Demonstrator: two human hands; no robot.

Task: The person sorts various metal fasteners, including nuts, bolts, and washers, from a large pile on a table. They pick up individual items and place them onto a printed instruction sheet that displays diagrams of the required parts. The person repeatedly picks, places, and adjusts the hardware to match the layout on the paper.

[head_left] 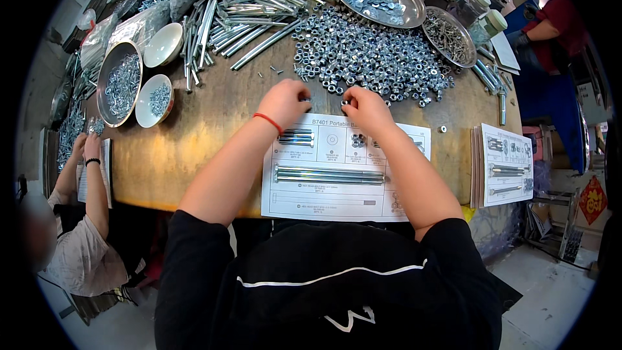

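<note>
Hands (285, 98) near nuts (372, 52), printed sheet (350, 190).

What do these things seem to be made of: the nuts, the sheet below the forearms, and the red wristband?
Nuts: metal by their look, silvery and glossy, with bright glints; plating is possible.
Sheet: probably paper, white, with dark print and flat edges.
Wristband: perhaps cord or rubber; it is thin and plain red, too small to tell.

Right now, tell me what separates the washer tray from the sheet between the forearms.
The head view shows a heap of nuts there, with the right hand at its near edge.
</note>
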